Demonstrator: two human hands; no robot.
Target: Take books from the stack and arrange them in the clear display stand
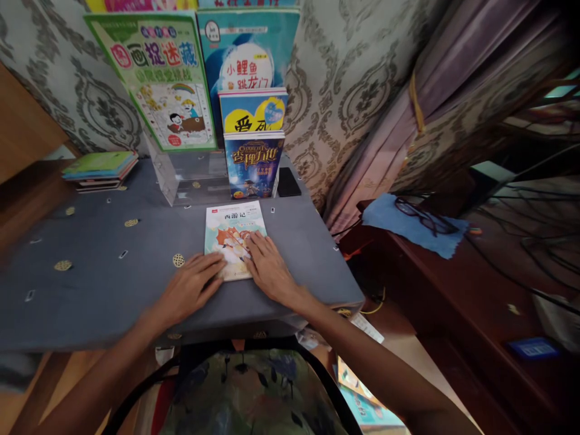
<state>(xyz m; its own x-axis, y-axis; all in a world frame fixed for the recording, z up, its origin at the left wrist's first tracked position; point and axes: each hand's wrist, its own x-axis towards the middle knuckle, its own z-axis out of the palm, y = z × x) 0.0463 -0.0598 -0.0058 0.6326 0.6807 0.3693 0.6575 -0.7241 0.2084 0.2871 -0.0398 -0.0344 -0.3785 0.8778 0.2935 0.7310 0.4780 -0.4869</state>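
A closed paperback book (235, 226) with a white, orange and pale blue cover lies flat on the cloth-covered table, close in front of me. My left hand (194, 281) rests at its lower left edge, fingers stretched out and touching the cover. Across the book's lower right part lies my right hand (269, 266), its fingers flat on the cover. Neither hand grips the book. Just behind it stands a dark blue book (254, 163) at the front of a clear display stand (164, 175).
The stand holds several upright books, including a green picture book (174, 115). A book stack (99, 169) lies at the back left, a black phone (289, 182) beside the stand. On the dark red desk (408, 290) at right are glasses (426, 217) on a blue cloth (385, 217), and cables.
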